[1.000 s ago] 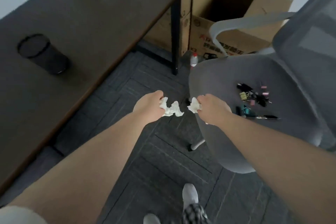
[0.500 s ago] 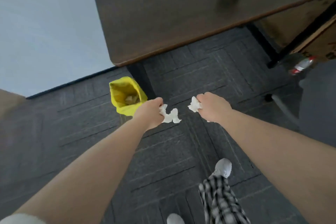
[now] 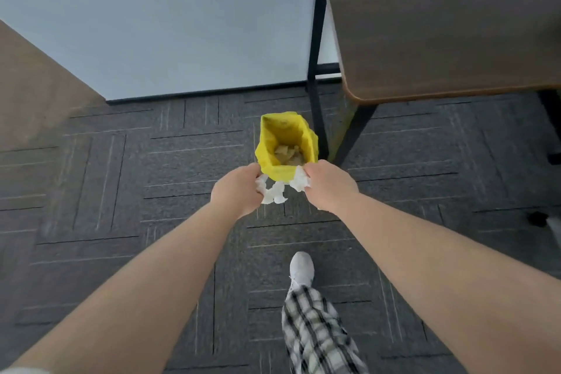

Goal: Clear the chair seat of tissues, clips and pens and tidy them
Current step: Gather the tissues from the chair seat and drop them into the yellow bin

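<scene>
My left hand (image 3: 235, 191) is closed around a crumpled white tissue (image 3: 273, 193) that sticks out to its right. My right hand (image 3: 329, 184) grips another crumpled white tissue (image 3: 299, 181). Both hands hover just in front of a yellow bag-lined bin (image 3: 283, 143) standing open on the floor, with crumpled paper visible inside. The tissues are at the bin's near rim, outside its opening. The chair seat, clips and pens are out of view.
A dark brown table (image 3: 449, 24) with black legs (image 3: 315, 76) stands at the upper right, close beside the bin. A pale wall (image 3: 158, 15) lies behind. Dark carpet tiles cover the floor. My white shoe (image 3: 301, 270) and checked trouser leg are below.
I have turned away from the chair and stepped toward the yellow bin, which now lies directly ahead of my hands. Both hands still hold their tissues.
</scene>
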A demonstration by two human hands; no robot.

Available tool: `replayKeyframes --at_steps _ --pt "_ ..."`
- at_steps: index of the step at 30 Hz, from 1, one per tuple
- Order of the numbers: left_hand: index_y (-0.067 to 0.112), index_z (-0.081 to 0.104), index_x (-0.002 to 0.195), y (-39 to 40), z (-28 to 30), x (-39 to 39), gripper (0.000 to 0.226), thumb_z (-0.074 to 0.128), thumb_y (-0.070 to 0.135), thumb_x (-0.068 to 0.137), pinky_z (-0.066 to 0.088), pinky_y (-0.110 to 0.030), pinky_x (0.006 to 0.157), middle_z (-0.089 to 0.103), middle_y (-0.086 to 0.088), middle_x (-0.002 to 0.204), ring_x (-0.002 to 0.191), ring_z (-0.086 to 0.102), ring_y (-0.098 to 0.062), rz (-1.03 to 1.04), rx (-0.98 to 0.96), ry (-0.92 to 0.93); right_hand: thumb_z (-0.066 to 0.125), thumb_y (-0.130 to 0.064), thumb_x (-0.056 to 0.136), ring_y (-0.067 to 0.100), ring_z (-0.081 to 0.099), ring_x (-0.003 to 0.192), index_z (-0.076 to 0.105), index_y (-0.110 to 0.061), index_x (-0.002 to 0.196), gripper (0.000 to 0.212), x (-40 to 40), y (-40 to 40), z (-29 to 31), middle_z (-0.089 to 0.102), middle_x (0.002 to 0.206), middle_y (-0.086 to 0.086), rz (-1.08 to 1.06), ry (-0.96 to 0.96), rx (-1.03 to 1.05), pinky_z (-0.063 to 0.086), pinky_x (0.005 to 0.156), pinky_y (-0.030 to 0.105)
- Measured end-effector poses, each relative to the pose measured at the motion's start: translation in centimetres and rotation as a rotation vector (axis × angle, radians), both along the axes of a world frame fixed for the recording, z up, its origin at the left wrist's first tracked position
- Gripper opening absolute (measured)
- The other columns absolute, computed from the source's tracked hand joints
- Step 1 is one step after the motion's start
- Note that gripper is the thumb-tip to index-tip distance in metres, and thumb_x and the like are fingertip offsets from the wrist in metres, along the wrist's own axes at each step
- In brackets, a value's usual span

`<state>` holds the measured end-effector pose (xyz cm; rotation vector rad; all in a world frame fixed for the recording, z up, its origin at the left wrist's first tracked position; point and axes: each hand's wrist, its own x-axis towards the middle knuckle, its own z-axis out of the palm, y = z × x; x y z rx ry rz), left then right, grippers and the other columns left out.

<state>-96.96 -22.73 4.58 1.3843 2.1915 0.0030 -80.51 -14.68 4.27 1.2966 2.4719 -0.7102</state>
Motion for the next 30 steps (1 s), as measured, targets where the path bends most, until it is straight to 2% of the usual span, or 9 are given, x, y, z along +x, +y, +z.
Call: replayKeyframes --at_steps 3,6,10,16,21,25,27,30 --pt "0.016 0.042 0.086 4.1 -2.8 -3.1 0.006 0.040 0.016 0.092 0.035 -0.033 0.060 0.051 -0.001 0.084 0.076 0.051 -0.028 -0.010 -0.028 0.024 0.058 -0.018 0.092 0.026 0.063 0.093 0.054 -0.018 0.116 0.025 -3.8 3.9 -3.2 0.059 0.109 0.004 -0.007 -0.014 0.002 0.057 0.073 0.040" --pt "0.015 0.045 0.091 7.8 -6.0 -5.5 0.003 0.042 0.014 0.090 0.038 -0.034 0.060 0.052 -0.002 0.090 0.081 0.057 -0.031 -0.040 -0.072 0.041 0.058 -0.018 0.091 0.027 0.061 0.096 0.054 -0.018 0.118 0.027 -6.6 7.3 -5.7 0.058 0.112 0.006 -0.027 -0.061 0.003 0.052 0.068 0.038" --pt "0.014 0.050 0.102 12.1 -9.6 -7.7 0.014 0.044 0.014 0.089 0.040 -0.036 0.061 0.056 -0.004 0.099 0.087 0.060 -0.031 -0.090 -0.110 0.041 0.056 -0.018 0.093 0.027 0.060 0.099 0.052 -0.018 0.122 0.029 -9.3 11.0 -9.2 0.056 0.115 0.006 -0.082 -0.092 -0.018 0.049 0.065 0.036" --pt "0.012 0.047 0.101 17.9 -14.9 -9.9 0.015 0.048 0.011 0.086 0.038 -0.035 0.059 0.054 -0.005 0.095 0.076 0.050 -0.028 -0.199 -0.144 -0.005 0.053 -0.019 0.094 0.026 0.057 0.093 0.052 -0.016 0.120 0.026 -11.6 14.5 -14.8 0.054 0.114 0.007 -0.222 -0.166 -0.090 0.048 0.066 0.036" --pt "0.014 0.044 0.095 21.5 -19.6 -11.0 0.012 0.051 0.013 0.086 0.042 -0.036 0.060 0.049 -0.002 0.090 0.083 0.058 -0.031 -0.242 -0.152 -0.046 0.054 -0.023 0.093 0.029 0.059 0.097 0.053 -0.015 0.117 0.025 -13.4 16.7 -19.1 0.055 0.111 0.007 -0.378 -0.183 -0.118 0.050 0.070 0.038" --pt "0.018 0.035 0.091 22.8 -23.1 -10.8 0.018 0.052 0.013 0.086 0.042 -0.037 0.058 0.048 -0.002 0.090 0.080 0.057 -0.031 -0.288 -0.189 -0.058 0.053 -0.025 0.094 0.030 0.058 0.101 0.053 -0.016 0.119 0.027 -14.5 17.7 -22.5 0.054 0.113 0.008 -0.485 -0.193 -0.160 0.048 0.071 0.039" --pt "0.016 0.041 0.097 23.1 -24.7 -10.6 0.018 0.053 0.011 0.086 0.040 -0.037 0.058 0.051 -0.004 0.097 0.077 0.052 -0.029 -0.283 -0.209 -0.066 0.054 -0.027 0.094 0.030 0.057 0.102 0.052 -0.016 0.119 0.027 -14.9 17.9 -24.1 0.053 0.116 0.008 -0.532 -0.181 -0.182 0.048 0.072 0.039" --pt "0.013 0.046 0.112 23.2 -26.7 -10.0 0.026 0.052 0.011 0.087 0.041 -0.038 0.060 0.052 -0.006 0.112 0.089 0.059 -0.034 -0.272 -0.213 -0.092 0.057 -0.027 0.092 0.031 0.056 0.106 0.049 -0.018 0.121 0.032 -15.4 17.7 -26.5 0.052 0.121 0.008 -0.589 -0.165 -0.224 0.046 0.073 0.041"
